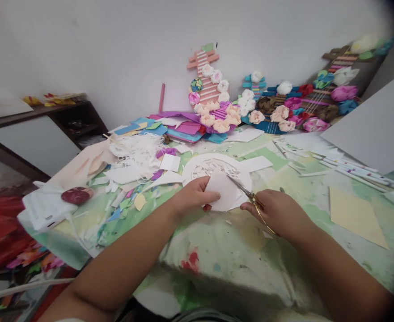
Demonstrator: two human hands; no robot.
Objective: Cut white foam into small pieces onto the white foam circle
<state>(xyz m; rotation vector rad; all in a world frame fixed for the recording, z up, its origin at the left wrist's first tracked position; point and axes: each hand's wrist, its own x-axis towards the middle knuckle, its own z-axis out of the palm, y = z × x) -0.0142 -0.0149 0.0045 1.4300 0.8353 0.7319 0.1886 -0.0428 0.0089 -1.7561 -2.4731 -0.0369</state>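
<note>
A piece of white paper [224,193] is pinched in my left hand [201,197], the thumb lying on its front face. My right hand [277,210] is closed around the gold handles of a pair of scissors [242,187], whose blades reach the paper's upper right edge. Whether the blades are parted I cannot make out. Behind the paper lies a white round tray or plate [186,172] holding many small white scraps [213,165]. A white strip [257,163] sticks out from its right side.
Paper-flower guitar decorations [210,89] lean along the wall. Coloured paper sheets [183,127] and a tangle of white string [138,150] lie at the back left. A dark red oval object [77,195] rests on white plastic. Paper sticks [344,167] and a yellow sheet [356,214] are at the right.
</note>
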